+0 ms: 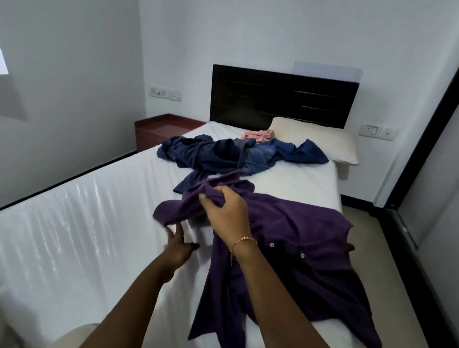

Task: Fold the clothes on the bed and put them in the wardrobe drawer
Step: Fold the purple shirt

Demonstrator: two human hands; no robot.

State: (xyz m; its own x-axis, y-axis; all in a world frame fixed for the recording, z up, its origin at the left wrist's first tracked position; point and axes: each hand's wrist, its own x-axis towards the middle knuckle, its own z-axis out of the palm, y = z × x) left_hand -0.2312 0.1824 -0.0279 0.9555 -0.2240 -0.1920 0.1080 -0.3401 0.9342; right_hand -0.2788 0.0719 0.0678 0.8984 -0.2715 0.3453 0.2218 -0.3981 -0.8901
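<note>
Head view: step in hand looks like spreading the crumpled purple buttoned shirt [295,239], lying at centre-right of frame on the white-sheeted bed [71,226], ahead of its first fold; next move likely calls for pulling the bunched part flat. Right hand [225,211] has fingers curled round a bunch of purple cloth. Left hand [177,244], fingers straight and spread, reaches under the shirt's edge at frame centre; contact unclear.

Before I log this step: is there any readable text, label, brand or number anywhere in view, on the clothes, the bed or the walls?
None can be read.
Purple shirt, gripped by the right hand: buttons only, no tag or print visible.
Blue clothes and pink garment: no lettering shows.
Switch plates on the wall: any markings are too small to read.
Left hand is open, next to the shirt's edge.
</note>
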